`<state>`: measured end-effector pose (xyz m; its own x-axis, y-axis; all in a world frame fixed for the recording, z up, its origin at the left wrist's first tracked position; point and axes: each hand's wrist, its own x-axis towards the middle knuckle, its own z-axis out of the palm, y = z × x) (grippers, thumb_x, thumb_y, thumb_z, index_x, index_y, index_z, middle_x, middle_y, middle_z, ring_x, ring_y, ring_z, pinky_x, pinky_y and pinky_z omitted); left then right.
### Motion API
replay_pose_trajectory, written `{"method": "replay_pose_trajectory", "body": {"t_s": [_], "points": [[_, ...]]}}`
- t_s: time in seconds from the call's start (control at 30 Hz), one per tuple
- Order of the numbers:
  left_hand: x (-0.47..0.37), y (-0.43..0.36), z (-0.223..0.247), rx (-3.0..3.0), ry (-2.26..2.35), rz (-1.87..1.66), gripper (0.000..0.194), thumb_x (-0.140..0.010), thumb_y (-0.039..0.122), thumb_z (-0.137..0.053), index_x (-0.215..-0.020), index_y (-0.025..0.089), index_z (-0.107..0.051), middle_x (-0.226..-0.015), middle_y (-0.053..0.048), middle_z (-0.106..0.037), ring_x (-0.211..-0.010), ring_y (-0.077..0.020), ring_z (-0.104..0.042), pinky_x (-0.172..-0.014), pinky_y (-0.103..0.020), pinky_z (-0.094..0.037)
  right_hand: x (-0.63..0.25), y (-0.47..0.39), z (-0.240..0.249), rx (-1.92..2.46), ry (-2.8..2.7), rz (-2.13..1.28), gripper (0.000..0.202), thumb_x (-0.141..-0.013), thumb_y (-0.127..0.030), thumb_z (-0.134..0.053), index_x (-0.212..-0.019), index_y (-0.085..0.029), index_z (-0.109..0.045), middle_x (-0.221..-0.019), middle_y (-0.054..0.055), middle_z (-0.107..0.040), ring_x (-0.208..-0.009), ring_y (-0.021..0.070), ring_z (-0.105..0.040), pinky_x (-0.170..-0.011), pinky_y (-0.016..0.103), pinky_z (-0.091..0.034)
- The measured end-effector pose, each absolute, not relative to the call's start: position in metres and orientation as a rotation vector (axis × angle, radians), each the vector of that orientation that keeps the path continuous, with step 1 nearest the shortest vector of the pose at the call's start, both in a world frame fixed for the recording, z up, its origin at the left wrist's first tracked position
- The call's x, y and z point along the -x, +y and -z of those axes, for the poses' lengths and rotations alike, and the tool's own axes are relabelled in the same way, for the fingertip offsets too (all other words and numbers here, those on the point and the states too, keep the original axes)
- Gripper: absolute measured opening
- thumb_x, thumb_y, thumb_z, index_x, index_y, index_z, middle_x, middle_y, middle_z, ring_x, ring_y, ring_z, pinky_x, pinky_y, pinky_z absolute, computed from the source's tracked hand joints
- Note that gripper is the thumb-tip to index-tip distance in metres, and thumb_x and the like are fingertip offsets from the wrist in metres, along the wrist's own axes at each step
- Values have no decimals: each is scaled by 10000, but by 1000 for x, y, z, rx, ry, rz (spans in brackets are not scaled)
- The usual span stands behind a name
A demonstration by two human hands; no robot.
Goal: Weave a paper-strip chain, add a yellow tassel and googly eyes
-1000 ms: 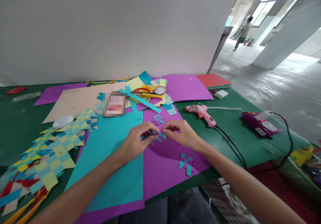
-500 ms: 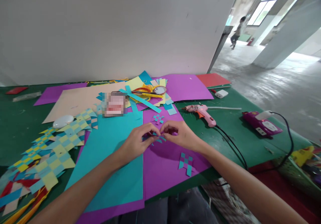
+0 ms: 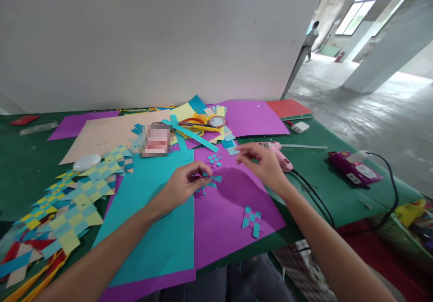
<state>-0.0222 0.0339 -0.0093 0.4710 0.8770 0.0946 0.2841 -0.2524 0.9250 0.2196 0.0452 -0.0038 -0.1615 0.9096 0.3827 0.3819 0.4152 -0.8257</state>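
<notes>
The left hand [image 3: 182, 182] stays pinched on a teal-and-purple woven paper piece [image 3: 216, 179] above the purple sheet [image 3: 221, 243]. The right hand [image 3: 265, 164], previously at the piece too, is now apart, partly hiding the pink glue gun [image 3: 284, 162], fingers curled; whether they hold anything, I cannot tell. Farther off, a person [image 3: 311, 36] has moved left, beside the white panel [image 3: 152, 35].

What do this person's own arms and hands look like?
The left hand and right hand are human and ungloved, with no rings visible. The left forearm and right forearm show no sleeves, watch or bracelet.
</notes>
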Motion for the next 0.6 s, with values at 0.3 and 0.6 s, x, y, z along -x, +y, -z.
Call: {"method": "replay_pose_trajectory", "body": {"t_s": [0.3, 0.6], "points": [[24, 39, 10, -1736, 997, -758, 129, -828, 298, -639, -863, 181, -600, -881, -28, -626, -827, -164, -591, -734, -290, -482, -292, 58, 11, 2199, -1418, 146, 472, -836, -610, -478, -888, -160, -609, -878, 144, -688, -848, 304, -640, -718, 395, -454], [28, 42, 13, -1701, 955, -699, 160, -829, 334, -647, -864, 187, -598, -879, -18, -605, -805, -145, -564, -721, -273, -465, -292, 56, 23, 2390, -1690, 86, 394, -788, -520, -533, -905, -149, -600, -890, 155, -666, -822, 305, -632, -648, 364, -424]]}}
